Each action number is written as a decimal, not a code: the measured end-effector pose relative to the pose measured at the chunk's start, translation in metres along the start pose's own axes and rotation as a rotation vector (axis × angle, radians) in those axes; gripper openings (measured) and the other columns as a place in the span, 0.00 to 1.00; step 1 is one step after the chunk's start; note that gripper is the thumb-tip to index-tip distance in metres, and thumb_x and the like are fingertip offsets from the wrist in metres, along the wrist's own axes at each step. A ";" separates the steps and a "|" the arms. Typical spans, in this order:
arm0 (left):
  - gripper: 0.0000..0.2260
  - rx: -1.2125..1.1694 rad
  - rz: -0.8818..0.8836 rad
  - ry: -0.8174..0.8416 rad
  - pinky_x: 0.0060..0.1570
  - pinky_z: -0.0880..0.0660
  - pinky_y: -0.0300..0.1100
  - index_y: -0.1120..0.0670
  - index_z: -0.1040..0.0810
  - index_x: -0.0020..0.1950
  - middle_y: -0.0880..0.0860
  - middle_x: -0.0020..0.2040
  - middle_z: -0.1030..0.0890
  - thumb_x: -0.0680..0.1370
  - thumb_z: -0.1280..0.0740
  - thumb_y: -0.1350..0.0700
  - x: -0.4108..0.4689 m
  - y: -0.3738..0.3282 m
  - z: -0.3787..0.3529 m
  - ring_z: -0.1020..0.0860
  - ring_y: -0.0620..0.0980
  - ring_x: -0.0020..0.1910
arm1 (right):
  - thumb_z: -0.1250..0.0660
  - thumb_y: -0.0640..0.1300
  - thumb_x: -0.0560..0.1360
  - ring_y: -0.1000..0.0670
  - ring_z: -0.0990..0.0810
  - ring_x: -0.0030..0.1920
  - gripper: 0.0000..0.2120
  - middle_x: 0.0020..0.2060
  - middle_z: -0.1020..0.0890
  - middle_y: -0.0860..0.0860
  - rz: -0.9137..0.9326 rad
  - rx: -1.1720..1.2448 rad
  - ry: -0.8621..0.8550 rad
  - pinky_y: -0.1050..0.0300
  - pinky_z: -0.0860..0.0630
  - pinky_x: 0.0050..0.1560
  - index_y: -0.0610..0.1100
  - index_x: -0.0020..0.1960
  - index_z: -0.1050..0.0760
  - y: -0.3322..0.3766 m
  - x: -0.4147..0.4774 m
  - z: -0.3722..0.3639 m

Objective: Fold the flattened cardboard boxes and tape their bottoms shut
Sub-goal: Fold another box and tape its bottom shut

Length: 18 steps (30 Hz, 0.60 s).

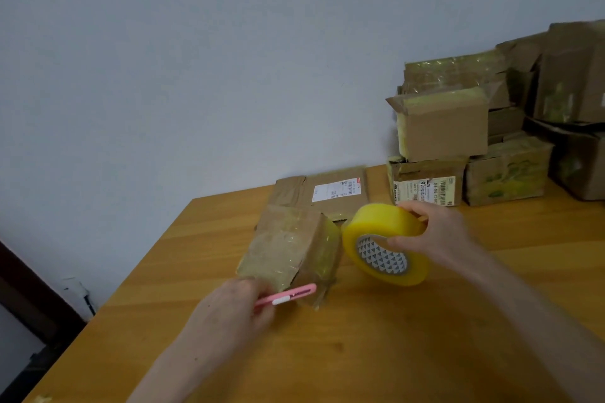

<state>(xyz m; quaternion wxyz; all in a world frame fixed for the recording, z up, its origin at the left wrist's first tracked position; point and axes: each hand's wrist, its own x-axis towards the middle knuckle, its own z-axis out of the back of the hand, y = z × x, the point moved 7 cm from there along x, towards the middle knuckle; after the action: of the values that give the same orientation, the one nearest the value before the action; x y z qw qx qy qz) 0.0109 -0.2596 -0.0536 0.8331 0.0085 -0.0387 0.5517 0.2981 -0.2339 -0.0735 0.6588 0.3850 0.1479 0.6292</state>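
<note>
Head view, looking down on a bare stretch of honey-coloured wooden bench point(360, 353) in front; both forearms reach in from the lower edge. The left grip point(235, 307) is closed round the handle of a slim pink plastic utility knife with a white slider point(288, 296); the knife points to the right, and its far end lies against the near lower corner of a small brown cardboard box wrapped in glossy yellowish tape point(288, 248). That box sits on the bench, tilted toward the left, with its taped end facing right; the left fingertips are just beside its near corner. The right grip point(438, 235) is clamped on a wide roll of translucent yellow packing tape with a grey-and-white triangle-patterned core point(383, 238), thumb at the core and fingers over the top of the rim; the roll stands tilted on edge, its left rim just beside the box's taped end; whether its lower rim touches the bench cannot be told. Behind the box lies a flattened brown cardboard box with a white shipping label point(327, 193), flat on the bench. Farther right, at the back, a heap of folded brown cardboard boxes with yellow-taped sides point(458, 127) is stacked against the pale grey wall point(196, 42); a dark door frame point(19, 288) shows at the left edge.
</note>
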 end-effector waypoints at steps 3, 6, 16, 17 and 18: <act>0.05 0.007 -0.008 0.011 0.36 0.30 0.35 0.45 0.26 0.49 0.42 0.40 0.27 0.80 0.41 0.49 0.003 0.003 -0.005 0.27 0.41 0.38 | 0.24 0.52 0.65 0.51 0.28 0.50 0.31 0.55 0.22 0.49 -0.006 0.001 -0.009 0.54 0.27 0.48 0.47 0.65 0.28 -0.001 0.001 -0.001; 0.09 -0.002 -0.017 0.068 0.42 0.24 0.35 0.47 0.25 0.57 0.43 0.44 0.25 0.81 0.43 0.50 0.005 -0.009 -0.026 0.23 0.42 0.41 | 0.24 0.53 0.64 0.50 0.26 0.50 0.30 0.54 0.22 0.49 0.001 -0.017 -0.029 0.51 0.25 0.49 0.47 0.64 0.27 0.002 0.003 -0.002; 0.06 -0.577 0.107 -0.309 0.22 0.37 0.30 0.53 0.21 0.43 0.48 0.29 0.28 0.78 0.35 0.56 0.048 0.018 0.054 0.33 0.40 0.22 | 0.23 0.53 0.63 0.51 0.26 0.50 0.30 0.53 0.21 0.50 -0.036 -0.030 -0.068 0.53 0.25 0.47 0.48 0.63 0.25 0.005 0.009 -0.005; 0.06 -0.572 0.153 -0.356 0.22 0.36 0.30 0.52 0.21 0.43 0.48 0.29 0.27 0.78 0.35 0.55 0.069 0.029 0.052 0.32 0.41 0.24 | 0.23 0.52 0.63 0.51 0.26 0.50 0.30 0.53 0.21 0.50 -0.034 -0.018 -0.064 0.53 0.25 0.47 0.47 0.63 0.25 0.005 0.009 -0.005; 0.06 -0.538 0.212 -0.385 0.23 0.36 0.30 0.52 0.22 0.43 0.49 0.30 0.26 0.78 0.35 0.54 0.089 0.041 0.046 0.30 0.43 0.27 | 0.22 0.52 0.63 0.51 0.26 0.49 0.30 0.52 0.21 0.50 -0.031 -0.003 -0.061 0.53 0.24 0.47 0.47 0.62 0.25 0.005 0.008 -0.006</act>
<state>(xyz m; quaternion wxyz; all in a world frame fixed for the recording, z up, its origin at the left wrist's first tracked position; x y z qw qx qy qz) 0.0055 -0.1649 -0.0025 0.7212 -0.1114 -0.3398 0.5933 0.2921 -0.2249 -0.0716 0.6731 0.4007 0.1329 0.6072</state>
